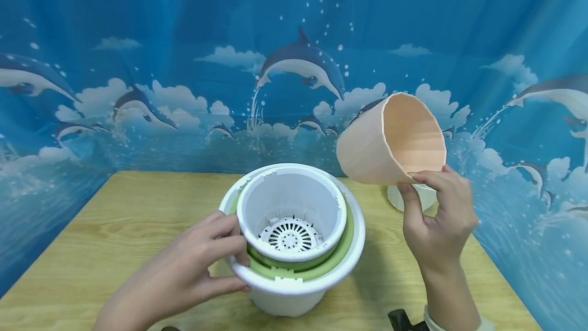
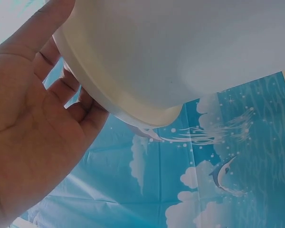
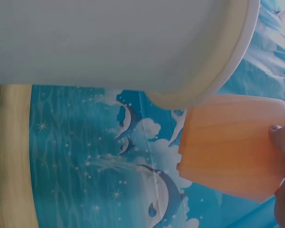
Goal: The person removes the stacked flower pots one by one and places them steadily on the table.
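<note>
A large white flowerpot (image 1: 293, 292) stands upright on the table, with a green pot (image 1: 317, 271) and a smaller white pot (image 1: 294, 183) nested inside it. Slots pierce the smallest pot's bottom. My left hand (image 1: 202, 257) grips the large pot's rim on the left, fingers over the edge and thumb beneath; the left wrist view shows that rim (image 2: 128, 107) from below. At the right, my right hand (image 1: 441, 208) pinches the rim of a peach flowerpot (image 1: 363, 147) between thumb and fingers. This pot hangs tilted above the table, its mouth turned right.
Behind the right hand, a small whitish pot (image 1: 395, 198), partly hidden, stands on the table. The wooden table (image 1: 151, 218) ends at a blue dolphin-print curtain (image 1: 193, 137) at the back and sides. A black object (image 1: 400, 319) shows by the right wrist.
</note>
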Motion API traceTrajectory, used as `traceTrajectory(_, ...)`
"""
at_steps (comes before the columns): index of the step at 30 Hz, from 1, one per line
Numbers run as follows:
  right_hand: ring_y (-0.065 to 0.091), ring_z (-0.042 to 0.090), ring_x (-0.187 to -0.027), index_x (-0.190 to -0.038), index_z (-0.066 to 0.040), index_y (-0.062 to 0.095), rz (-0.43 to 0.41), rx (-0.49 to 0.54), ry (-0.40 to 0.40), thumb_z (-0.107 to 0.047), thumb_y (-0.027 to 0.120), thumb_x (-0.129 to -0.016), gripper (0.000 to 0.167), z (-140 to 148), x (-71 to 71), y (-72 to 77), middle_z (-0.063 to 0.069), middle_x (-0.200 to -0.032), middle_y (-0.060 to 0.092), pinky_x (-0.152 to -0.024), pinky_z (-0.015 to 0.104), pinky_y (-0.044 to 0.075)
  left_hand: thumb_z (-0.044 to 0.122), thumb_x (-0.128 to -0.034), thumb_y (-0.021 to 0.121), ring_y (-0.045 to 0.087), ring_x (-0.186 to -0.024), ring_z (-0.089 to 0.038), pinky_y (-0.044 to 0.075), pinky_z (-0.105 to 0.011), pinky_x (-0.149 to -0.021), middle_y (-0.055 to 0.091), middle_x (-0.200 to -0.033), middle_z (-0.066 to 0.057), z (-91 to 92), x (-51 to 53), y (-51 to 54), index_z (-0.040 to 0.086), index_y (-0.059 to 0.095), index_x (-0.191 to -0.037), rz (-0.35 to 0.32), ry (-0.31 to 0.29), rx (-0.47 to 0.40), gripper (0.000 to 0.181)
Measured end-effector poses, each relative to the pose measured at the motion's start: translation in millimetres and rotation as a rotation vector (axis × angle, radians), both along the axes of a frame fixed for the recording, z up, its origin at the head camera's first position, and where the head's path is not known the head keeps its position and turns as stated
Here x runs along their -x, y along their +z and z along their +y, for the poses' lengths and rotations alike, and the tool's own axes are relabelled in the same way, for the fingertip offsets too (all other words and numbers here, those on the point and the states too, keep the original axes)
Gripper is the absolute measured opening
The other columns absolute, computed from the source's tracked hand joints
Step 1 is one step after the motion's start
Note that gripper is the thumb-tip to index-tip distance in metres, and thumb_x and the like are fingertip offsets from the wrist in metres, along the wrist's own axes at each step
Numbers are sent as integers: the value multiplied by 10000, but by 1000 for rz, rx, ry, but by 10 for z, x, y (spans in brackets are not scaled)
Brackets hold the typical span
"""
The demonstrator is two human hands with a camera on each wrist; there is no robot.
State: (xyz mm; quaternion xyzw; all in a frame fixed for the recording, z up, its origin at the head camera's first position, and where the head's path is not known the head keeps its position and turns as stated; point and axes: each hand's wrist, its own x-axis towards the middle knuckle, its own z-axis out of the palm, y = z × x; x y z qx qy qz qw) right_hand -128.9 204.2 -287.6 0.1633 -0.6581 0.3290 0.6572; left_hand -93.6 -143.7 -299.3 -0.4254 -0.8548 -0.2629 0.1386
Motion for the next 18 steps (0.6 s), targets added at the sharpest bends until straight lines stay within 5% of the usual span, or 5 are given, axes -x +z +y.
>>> traceTrajectory(7,600,435,-844,-870,97,690,-125,-100,-21,-241,757,-884,345,196,111,-102,248,-819,691,-1015,474,460,524,-820,747,480,-994,3,520,-247,-765,528,-1099,244,12,-1,16,386,566,-890,-12,5,11,238)
traceTrajectory(13,623,422,-944,-924,70,708,-208,-164,-49,-56,789,-811,187,317,205,-216,210,-867,705,-950,355,441,538,-829,730,472,-985,1,515,-249,-756,521,-1090,246,10,-8,39,396,554,-879,-50,14,8,232)
traceTrajectory(18,616,386,-920,-945,51,711,-258,-193,-70,-56,792,-804,194,365,244,-272,189,-891,711,-885,380,432,557,-831,718,474,-983,8,518,-249,-760,522,-1097,254,16,-13,40,411,559,-880,-63,28,22,221)
